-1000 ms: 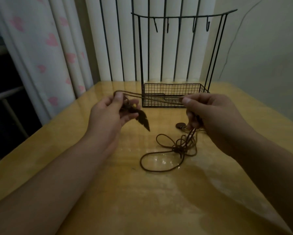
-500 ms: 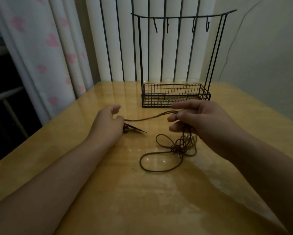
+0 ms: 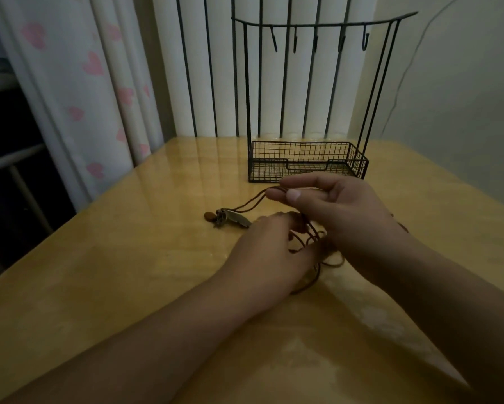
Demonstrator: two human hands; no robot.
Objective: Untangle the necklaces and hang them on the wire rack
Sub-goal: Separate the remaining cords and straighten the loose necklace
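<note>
On the yellow wooden table (image 3: 104,287), past the heart-print curtain (image 3: 78,83) at far left, the pendants (image 3: 226,219) of the brown cord necklaces (image 3: 252,203) lie flat, no writing legible on them. The left hand (image 3: 269,252) reaches into the tangled cords with fingers curled, though its grip is hidden. The right hand (image 3: 341,211) pinches two cords raised off the table, just before the black wire rack (image 3: 306,161), whose hooks are bare.

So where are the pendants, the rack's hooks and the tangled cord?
pendants (image 3: 228,218), head view, on the feather charm lying on the table.
hooks (image 3: 365,42), head view, on the rightmost hook.
cord (image 3: 329,253), head view, on the tangle between the hands.
</note>
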